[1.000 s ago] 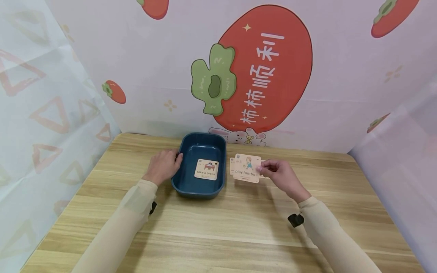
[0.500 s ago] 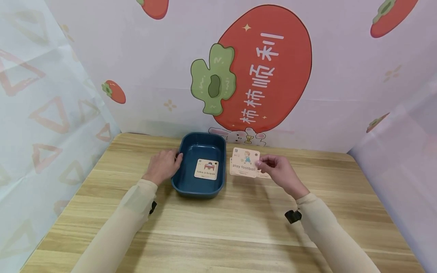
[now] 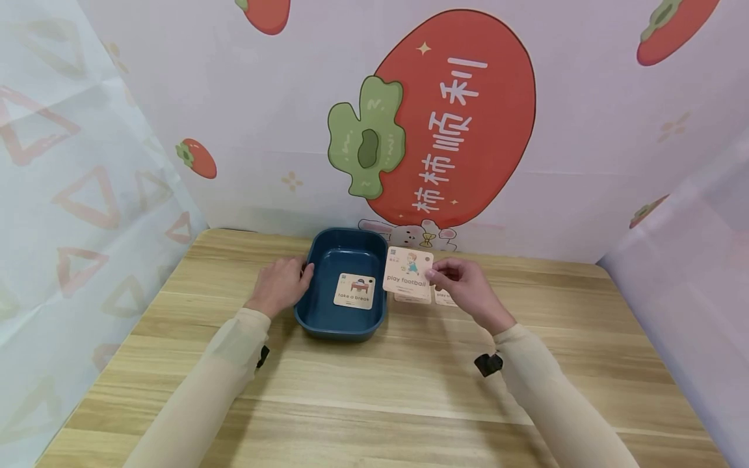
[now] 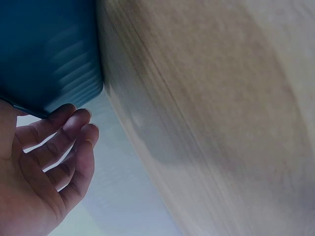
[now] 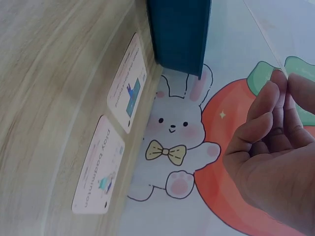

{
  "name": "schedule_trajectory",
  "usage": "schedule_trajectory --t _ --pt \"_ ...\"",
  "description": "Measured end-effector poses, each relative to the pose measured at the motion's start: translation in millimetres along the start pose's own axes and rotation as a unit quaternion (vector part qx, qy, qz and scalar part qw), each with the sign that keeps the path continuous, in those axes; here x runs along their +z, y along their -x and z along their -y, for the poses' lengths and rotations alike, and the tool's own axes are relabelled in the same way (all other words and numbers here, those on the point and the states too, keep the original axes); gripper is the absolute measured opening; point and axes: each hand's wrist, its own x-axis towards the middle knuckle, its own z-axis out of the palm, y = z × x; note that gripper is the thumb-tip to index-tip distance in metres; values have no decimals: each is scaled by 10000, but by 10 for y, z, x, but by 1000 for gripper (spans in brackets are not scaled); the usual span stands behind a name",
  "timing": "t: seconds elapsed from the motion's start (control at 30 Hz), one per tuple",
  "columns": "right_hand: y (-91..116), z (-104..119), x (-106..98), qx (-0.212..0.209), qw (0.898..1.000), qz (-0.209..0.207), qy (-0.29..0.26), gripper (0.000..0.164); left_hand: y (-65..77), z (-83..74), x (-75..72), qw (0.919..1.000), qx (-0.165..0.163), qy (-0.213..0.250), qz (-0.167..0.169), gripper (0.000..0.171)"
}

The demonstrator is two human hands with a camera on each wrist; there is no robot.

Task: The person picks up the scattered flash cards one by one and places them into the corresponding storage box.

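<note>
Football card [image 3: 408, 270] partly hides lower card [image 3: 406, 299]; left wrist view crops tray [image 4: 59, 44].

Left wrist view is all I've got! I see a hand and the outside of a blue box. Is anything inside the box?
Observer: Yes, in the head view a "take a break" card lies inside the blue box.
Child: Cool! What's the right hand doing?
Observer: It's pinching a "play football" card by its edge.
Child: Are there more cards?
Observer: Yes, the right wrist view shows a "play badminton" card lying on the wooden table.
</note>
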Motion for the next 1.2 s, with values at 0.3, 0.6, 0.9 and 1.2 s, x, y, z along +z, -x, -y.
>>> schedule_trajectory --t 0.3,0.6,0.9,1.2 --pt "-114 -50 102 73 9999 52 62 19 2 -7 -6 10000 -20 34 29 33" --pt "-169 -68 206 115 9998 127 142 18 -1 -7 -2 10000 -26 18 17 32" --pt "-245 -120 315 179 9995 248 74 18 2 -12 -11 10000 -22 53 -7 32" --pt "-317 -145 424 261 9988 385 121 17 3 -9 -9 10000 2 53 -34 33"
